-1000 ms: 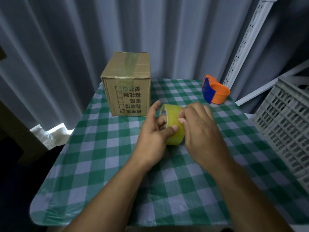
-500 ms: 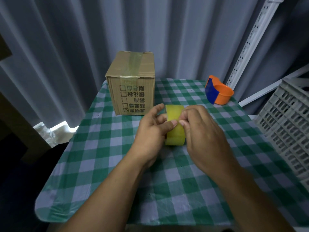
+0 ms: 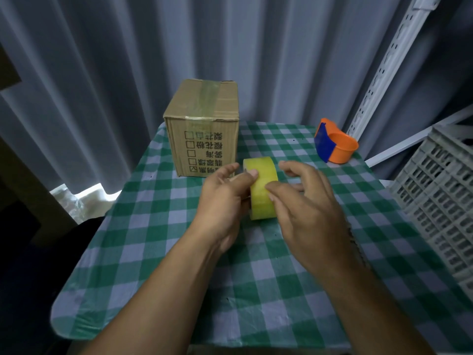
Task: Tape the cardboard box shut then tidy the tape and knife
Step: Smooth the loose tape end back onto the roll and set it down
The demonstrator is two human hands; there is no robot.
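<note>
A yellow tape roll [image 3: 261, 193] stands on edge above the checked table, held from its left side by my left hand [image 3: 225, 201], thumb pressed on the roll's outer face. My right hand [image 3: 304, 208] rests on the roll's right side, its thumb on the tape surface and its fingers spread. A brown cardboard box [image 3: 204, 124] sits at the table's far left, flaps closed, with a strip of clear tape running over its top and down the front. An orange and blue tape cutter [image 3: 335, 142] lies at the far right. No knife shows separately.
The table [image 3: 158, 252] has a green and white checked cloth. A grey plastic crate [image 3: 440, 196] stands at the right edge. Grey curtains hang behind, with a white perforated shelf post [image 3: 384, 65] at the back right. Dark floor lies to the left.
My right hand's fingers have lifted and spread off the roll, leaving the thumb on it. The roll has turned slightly, its face now more toward me. The camera has tilted a little.
</note>
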